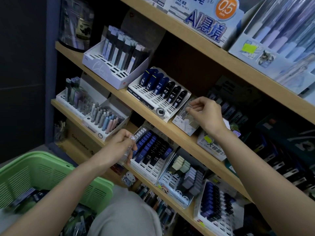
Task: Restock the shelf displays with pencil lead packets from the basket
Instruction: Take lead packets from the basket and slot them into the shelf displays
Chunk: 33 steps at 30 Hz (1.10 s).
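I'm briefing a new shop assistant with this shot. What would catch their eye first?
The two hands mid-frame: the right hand pinches a clear packet at a display tray on the middle shelf, while the left hand holds further packets lower down. Then the green basket at bottom left and the orange 0.5 mm badge on the top shelf.

The green basket (42, 156) is cut off at eight o'clock, its contents blurred. Print on the clear packet (183, 114) near centre and the held packets (126, 156) at seven o'clock cannot be read.
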Tool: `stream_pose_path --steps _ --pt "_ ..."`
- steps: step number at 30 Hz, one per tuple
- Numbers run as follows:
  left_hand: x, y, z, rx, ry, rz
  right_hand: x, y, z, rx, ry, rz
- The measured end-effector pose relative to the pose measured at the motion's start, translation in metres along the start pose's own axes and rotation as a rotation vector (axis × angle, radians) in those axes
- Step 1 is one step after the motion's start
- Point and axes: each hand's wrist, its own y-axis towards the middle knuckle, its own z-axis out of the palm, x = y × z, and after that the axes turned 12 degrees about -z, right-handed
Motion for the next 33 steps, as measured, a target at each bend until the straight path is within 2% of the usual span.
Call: stream_pose_path --steps 17,22,26,29,33 --pt "-0.001 -0.001 0.001 0.028 0.065 0.077 -0.010 0.003 0.005 -0.011 -0.142 -0.061" --pt "-0.001 0.000 0.003 0.021 -0.009 0.032 -0.007 0.000 0.003 -0.015 -0.212 -0.050" --pt "-0.001 0.001 0.005 0.034 -0.036 0.076 0.011 -0.010 0.004 -0.069 -0.219 -0.127" --pt "0.003 0.003 0.005 0.063 0.028 0.118 0.037 -0.028 0.010 0.053 -0.018 -0.147" --pt "0.004 0.000 0.007 0.116 0.197 0.196 0.062 -0.055 0.027 0.392 0.095 -0.226"
